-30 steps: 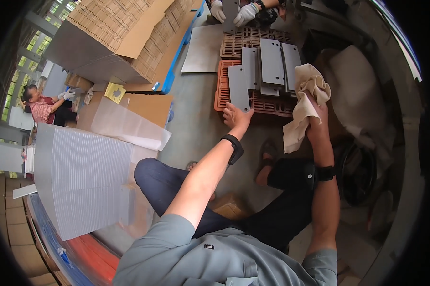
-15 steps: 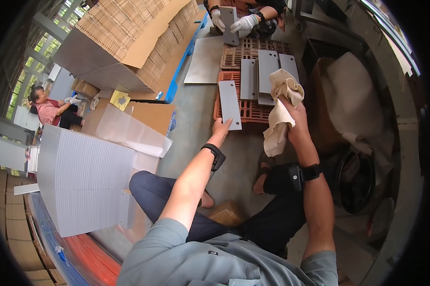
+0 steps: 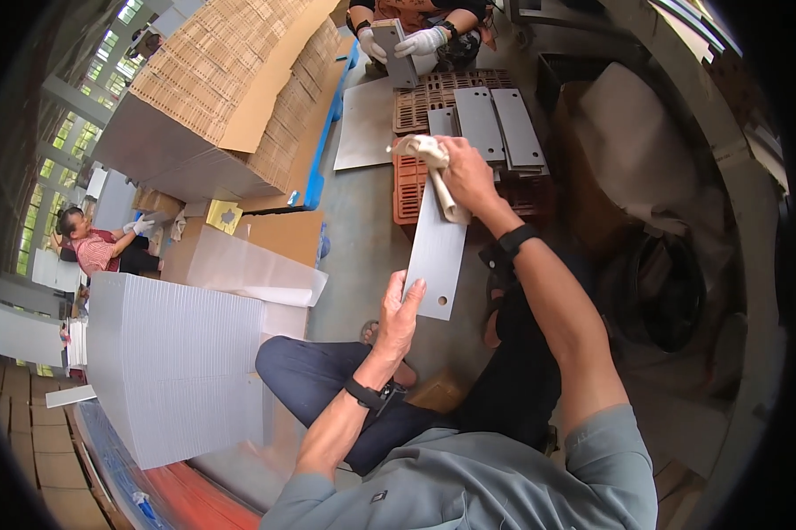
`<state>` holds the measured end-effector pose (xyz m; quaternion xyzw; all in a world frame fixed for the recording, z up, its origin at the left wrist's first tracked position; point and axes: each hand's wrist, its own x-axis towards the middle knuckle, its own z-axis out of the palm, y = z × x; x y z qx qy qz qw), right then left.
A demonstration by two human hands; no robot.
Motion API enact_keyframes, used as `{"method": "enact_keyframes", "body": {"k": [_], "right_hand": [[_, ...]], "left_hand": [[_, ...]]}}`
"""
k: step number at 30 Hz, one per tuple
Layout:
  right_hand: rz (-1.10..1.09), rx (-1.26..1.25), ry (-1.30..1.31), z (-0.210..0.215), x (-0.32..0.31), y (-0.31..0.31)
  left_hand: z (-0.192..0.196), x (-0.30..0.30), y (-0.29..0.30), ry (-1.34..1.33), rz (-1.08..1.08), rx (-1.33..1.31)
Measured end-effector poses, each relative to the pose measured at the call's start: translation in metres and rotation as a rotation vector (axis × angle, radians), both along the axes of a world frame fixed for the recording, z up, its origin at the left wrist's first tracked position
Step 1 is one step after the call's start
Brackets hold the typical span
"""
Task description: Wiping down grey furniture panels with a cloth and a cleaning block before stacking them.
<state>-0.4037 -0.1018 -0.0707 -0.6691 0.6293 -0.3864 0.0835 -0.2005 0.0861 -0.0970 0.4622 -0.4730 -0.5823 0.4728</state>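
A flat grey panel with a round hole near its close end is gripped along its left edge by my left hand. Over the panel's far end, my right hand is closed round a crumpled cream cloth, which rests against the panel and hides that end. Just beyond, several similar grey panels lie on reddish-brown plastic crates. Across the crates, a co-worker's white-gloved hands hold another grey panel tilted up.
A tall stack of grey panels stands at my left. Behind it, bundled brown boards sit on a blue pallet. A black bin and draped pale sheet are at right. Another person sits far left.
My left hand has drawn the panel off the crate and nearer to me. The right hand has brought the cloth left, onto the panel's far end.
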Motion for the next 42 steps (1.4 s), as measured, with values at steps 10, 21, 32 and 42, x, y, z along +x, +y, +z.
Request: {"method": "enact_keyframes", "body": {"k": [10,21,32,42], "right_hand": [[0.065,0.402,-1.281,0.009,-0.02,-0.003],[0.642,0.648,-1.461,0.03,0.065,0.053],[0.691,0.681,-1.38,0.021,0.095,0.079],[0.786,0.655,-1.368,0.024,0.1,0.084]], "left_hand": [[0.018,0.073,0.046,0.068,0.192,-0.021],[0.03,0.055,0.016,0.154,0.253,0.017],[0.043,0.045,-0.015,0.038,0.232,-0.147],[0.054,0.056,-0.024,-0.051,0.28,-0.218]]}}
